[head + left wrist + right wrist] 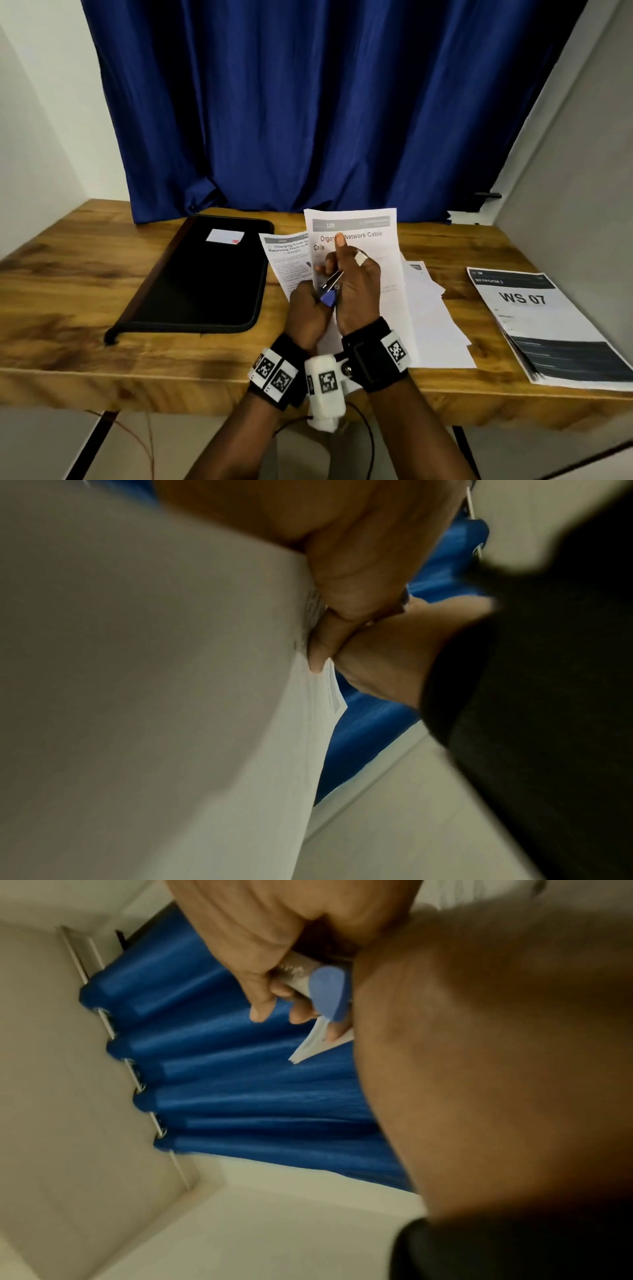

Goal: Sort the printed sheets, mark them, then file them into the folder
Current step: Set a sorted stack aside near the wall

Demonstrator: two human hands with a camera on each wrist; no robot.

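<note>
I hold a printed sheet [370,240] headed "Organize Network Cable Coils" upright over the wooden table [85,274]. My left hand [306,310] pinches its lower left edge; the left wrist view shows the fingers [349,593] clamped on the paper [171,696]. My right hand [358,287] grips a silver pen with a blue end [329,291], and its raised thumb rests on the sheet's face. In the right wrist view, curled fingers [260,999] wrap the pen [325,988]. The black zip folder [205,274] lies closed to the left.
A second sheet headed "Charging Small" [284,260] shows just left of the held one. Several white sheets [431,308] lie fanned on the table to the right. A dark "WS 07" sheet [534,315] lies at the far right. A blue curtain [308,102] hangs behind the table.
</note>
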